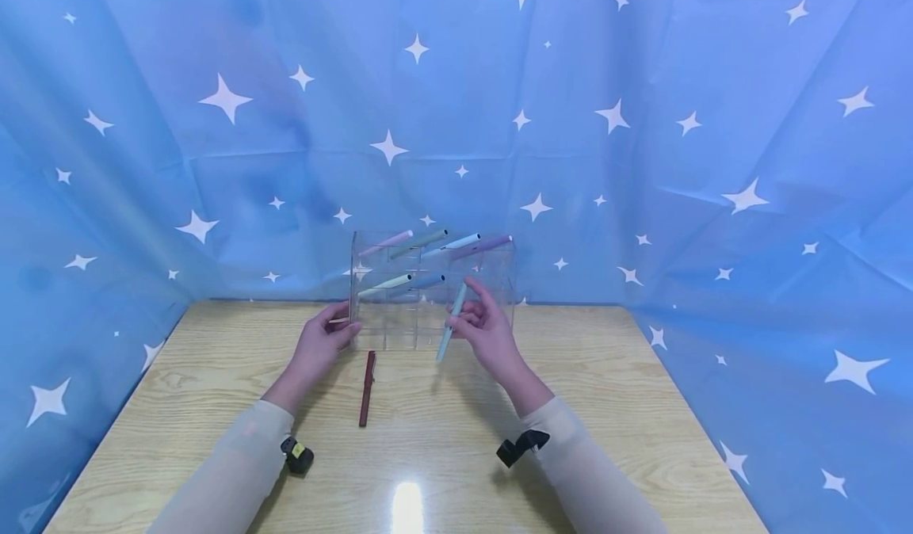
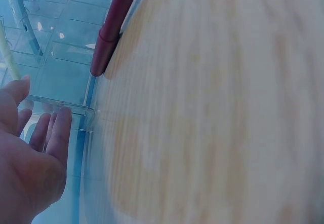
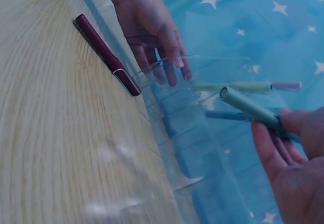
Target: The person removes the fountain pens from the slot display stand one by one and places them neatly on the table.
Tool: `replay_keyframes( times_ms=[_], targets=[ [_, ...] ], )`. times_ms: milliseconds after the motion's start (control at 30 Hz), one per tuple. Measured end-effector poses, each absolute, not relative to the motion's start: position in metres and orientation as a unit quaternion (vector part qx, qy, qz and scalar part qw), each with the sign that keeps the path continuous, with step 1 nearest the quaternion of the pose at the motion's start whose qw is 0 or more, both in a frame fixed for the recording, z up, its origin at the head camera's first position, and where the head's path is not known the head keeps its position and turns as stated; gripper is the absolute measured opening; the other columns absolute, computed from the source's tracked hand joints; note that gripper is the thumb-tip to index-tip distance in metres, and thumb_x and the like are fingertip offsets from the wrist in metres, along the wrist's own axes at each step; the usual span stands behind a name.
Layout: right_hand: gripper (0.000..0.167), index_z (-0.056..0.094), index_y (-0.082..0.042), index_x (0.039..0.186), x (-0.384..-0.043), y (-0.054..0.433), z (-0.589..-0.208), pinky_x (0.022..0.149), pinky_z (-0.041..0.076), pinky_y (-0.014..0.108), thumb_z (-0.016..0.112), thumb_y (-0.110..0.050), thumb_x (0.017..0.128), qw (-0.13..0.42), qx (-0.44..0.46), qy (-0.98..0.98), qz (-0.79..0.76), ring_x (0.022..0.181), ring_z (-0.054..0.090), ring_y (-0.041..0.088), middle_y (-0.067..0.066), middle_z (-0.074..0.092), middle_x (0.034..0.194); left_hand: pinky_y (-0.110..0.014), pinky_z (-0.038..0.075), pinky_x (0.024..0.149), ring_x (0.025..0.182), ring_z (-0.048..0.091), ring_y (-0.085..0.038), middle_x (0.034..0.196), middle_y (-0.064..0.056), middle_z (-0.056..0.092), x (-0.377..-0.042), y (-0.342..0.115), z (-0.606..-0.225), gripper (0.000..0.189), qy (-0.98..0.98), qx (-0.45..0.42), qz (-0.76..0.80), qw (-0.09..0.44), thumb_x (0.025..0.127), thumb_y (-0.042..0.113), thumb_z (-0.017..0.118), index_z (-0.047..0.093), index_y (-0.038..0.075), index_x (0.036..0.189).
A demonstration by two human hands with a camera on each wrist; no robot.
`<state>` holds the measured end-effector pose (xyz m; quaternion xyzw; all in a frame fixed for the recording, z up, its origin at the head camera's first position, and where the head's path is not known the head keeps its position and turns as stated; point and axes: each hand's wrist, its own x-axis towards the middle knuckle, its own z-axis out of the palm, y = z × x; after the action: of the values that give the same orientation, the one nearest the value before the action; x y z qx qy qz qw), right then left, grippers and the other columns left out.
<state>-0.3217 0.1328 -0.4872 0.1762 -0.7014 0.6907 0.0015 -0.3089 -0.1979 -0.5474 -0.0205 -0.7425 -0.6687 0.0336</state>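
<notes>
A clear pen rack (image 1: 399,336) with a grid of compartments stands near the table's back edge. Several pens lie slanted in it, among them a purple pen (image 1: 485,247) in the top row and a blue pen (image 1: 428,281) lower down. My left hand (image 1: 324,344) holds the rack's left side wall, thumb and fingers on either side of it. Between thumb and fingers, my right hand (image 1: 488,332) pinches a light teal pen (image 1: 452,324), tilted in front of the rack's right half; its end shows in the right wrist view (image 3: 248,105).
A dark red pen (image 1: 367,389) with a clip lies on the wooden table (image 1: 442,455), in front of the rack's left part. Behind the table hangs a blue cloth (image 1: 456,122) with white stars.
</notes>
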Motion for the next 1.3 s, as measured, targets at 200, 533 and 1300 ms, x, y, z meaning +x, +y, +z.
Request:
replay_keyframes(
  times_ms=[200, 533, 1300],
  targets=[
    [0.082, 0.038, -0.012, 0.171, -0.319, 0.131, -0.489, 0.089, 0.07, 0.038, 0.077, 0.004, 0.101, -0.005, 0.18, -0.705, 0.686, 0.097, 0.072, 0.016, 0.029, 0.064, 0.127, -0.036, 0.064, 0.103, 0.139, 0.06, -0.042, 0.151, -0.028, 0.059, -0.309, -0.199, -0.548, 0.057, -0.748, -0.018, -0.662, 0.038, 0.108, 0.015, 0.075, 0.055, 0.003, 0.16],
    [0.082, 0.044, -0.021, 0.17, -0.309, 0.12, -0.496, 0.09, 0.07, 0.043, 0.077, 0.006, 0.1, -0.048, 0.183, -0.71, 0.678, 0.099, 0.073, 0.02, 0.017, 0.059, 0.122, -0.039, 0.064, 0.105, 0.137, 0.063, -0.04, 0.15, -0.028, 0.06, -0.31, -0.199, -0.548, 0.056, -0.747, -0.011, -0.664, 0.029, 0.108, 0.015, 0.075, 0.055, 0.004, 0.16],
    [0.081, 0.043, -0.014, 0.169, -0.289, 0.078, -0.524, 0.088, 0.07, 0.045, 0.08, 0.003, 0.098, -0.149, 0.211, -0.726, 0.637, 0.097, 0.073, 0.025, 0.018, 0.067, 0.122, -0.033, 0.063, 0.103, 0.139, 0.061, -0.042, 0.153, -0.031, 0.056, -0.307, -0.198, -0.544, 0.059, -0.745, -0.016, -0.667, 0.028, 0.11, 0.015, 0.073, 0.051, 0.001, 0.163]
  ],
)
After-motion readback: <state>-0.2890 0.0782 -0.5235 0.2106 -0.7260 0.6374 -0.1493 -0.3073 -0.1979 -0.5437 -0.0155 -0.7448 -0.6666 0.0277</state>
